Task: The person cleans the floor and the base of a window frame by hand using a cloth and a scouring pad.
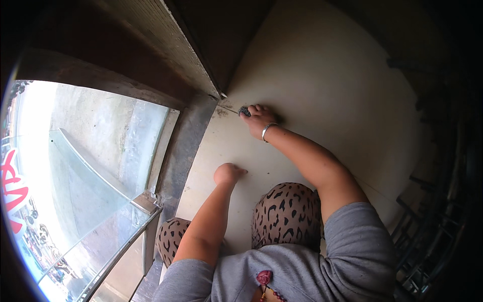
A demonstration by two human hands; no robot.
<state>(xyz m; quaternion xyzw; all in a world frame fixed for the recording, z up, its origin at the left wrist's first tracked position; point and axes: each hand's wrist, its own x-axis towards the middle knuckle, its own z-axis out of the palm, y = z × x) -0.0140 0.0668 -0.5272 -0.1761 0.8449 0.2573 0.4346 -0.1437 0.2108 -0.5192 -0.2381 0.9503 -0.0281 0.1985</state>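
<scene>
A dark grey scouring pad [244, 111], which looks like steel wool, is in my right hand [260, 119]. That hand presses it on the pale tiled floor [320, 75], beside a dark joint between tiles. Crumbs of brown dirt [222, 112] lie just left of the pad. My left hand [229, 173] is bent down at the wrist, low over the floor or touching it, nearer to my body. Its fingers are mostly hidden under it, so whether it holds anything does not show.
A wooden door frame or post [188, 45] rises at the upper left, its lower corner near the dirt. Along the left runs a dark sill [185, 147], with a glass door [90, 181] beyond it. Dark metal racks [426, 226] stand at the right.
</scene>
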